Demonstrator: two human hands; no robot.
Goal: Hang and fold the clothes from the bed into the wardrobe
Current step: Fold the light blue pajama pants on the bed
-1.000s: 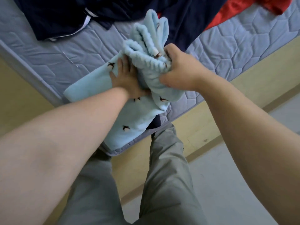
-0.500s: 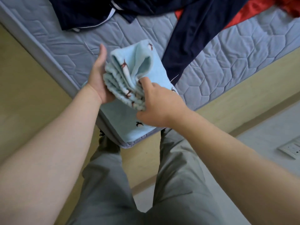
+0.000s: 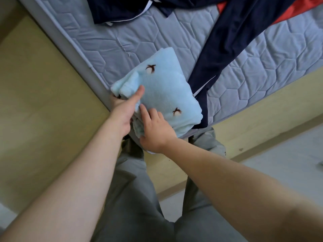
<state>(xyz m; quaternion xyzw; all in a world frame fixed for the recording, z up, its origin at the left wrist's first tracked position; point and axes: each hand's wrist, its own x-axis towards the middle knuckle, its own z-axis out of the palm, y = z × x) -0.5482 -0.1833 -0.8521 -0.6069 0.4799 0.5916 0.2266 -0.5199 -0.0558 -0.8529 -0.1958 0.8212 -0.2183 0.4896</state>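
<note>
Mattress (image 3: 108, 41), grey-blue and quilted in hexagons, extends beyond both hands. On it, beyond and to the right of the right hand (image 3: 155, 130), sprawl a navy garment (image 3: 232, 42) and, farther off, a red garment (image 3: 297, 13), both unfolded. The light blue fleece (image 3: 166, 88), soft-napped and printed with small dark bird motifs (image 3: 150, 68), sits between the hands over the mattress corner. A second ago it stood bunched in ridged rolls in the right fist. Half a second ago its stacked edges faced up. Now it is a flat, compact rectangle, so the fold looks essentially complete, and carriage to the wardrobe, not in view, is probably next. The left hand (image 3: 122, 110) grasps the fleece's left edge, thumb on top, fingers beneath. The right hand lays its fingers on the near top face; its thumb is hidden, so a grip cannot be told.
</note>
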